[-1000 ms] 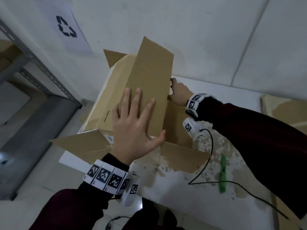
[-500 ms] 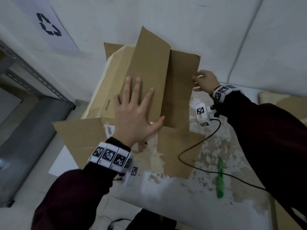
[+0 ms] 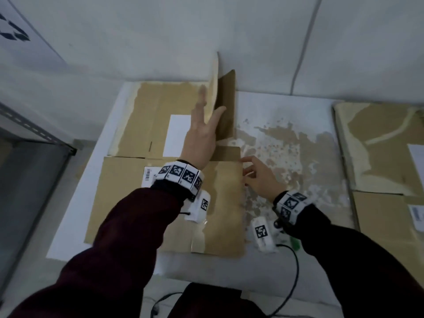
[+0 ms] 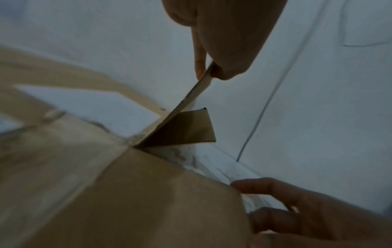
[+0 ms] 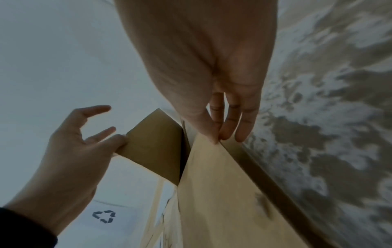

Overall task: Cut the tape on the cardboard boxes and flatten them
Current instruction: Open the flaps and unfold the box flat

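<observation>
A brown cardboard box [image 3: 142,125] lies collapsed flat on the white table [image 3: 286,267], with a white label on its far panel. One far-right flap [image 3: 226,99] still stands upright. My left hand [image 3: 207,111] reaches over the box and holds that flap between thumb and fingers; the left wrist view shows the flap edge [image 4: 203,83] pinched. My right hand [image 3: 249,171] pinches the right edge of the near panel [image 3: 224,203], seen up close as the panel corner [image 5: 212,151]. A green cutter [image 3: 294,243] lies on the table, mostly hidden behind my right wrist.
More flattened cardboard [image 3: 378,145] lies at the table's right side. A grey metal shelf [image 3: 34,129] stands to the left. A white wall [image 3: 206,37] runs close behind the table, with a recycling sign [image 3: 13,33] on it. The tabletop right of the box is blotchy.
The box, standing open before, has folded down flat on the table. My left hand moved from pressing a panel to the upright far flap. My right hand came from the far flap to the near right edge.
</observation>
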Demonstrator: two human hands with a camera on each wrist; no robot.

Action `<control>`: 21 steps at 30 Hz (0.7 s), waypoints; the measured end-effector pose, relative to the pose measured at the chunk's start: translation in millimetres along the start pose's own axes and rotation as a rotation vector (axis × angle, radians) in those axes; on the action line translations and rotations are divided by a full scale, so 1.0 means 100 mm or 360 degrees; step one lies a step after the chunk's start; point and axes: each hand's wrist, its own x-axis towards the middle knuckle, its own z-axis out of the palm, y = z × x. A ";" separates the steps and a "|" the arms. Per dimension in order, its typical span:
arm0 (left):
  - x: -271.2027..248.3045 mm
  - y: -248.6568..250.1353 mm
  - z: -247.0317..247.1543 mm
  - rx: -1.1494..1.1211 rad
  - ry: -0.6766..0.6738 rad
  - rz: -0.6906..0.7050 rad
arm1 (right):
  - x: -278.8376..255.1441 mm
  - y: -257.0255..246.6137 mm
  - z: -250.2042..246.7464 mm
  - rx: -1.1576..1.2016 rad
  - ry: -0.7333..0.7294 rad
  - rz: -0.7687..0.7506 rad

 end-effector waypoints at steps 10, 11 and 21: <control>-0.94 -0.18 0.59 -0.0100 -0.1322 -0.0147 | 0.06 0.18 0.36 -0.0416 0.0548 -0.0189; -0.99 -0.23 0.55 -0.0120 -0.1286 -0.0129 | 0.09 0.14 0.40 -0.0622 0.0463 -0.0282; -1.46 -1.53 -0.36 0.0485 -0.0652 -0.1528 | 0.25 0.12 0.75 -0.1442 -0.0370 0.0043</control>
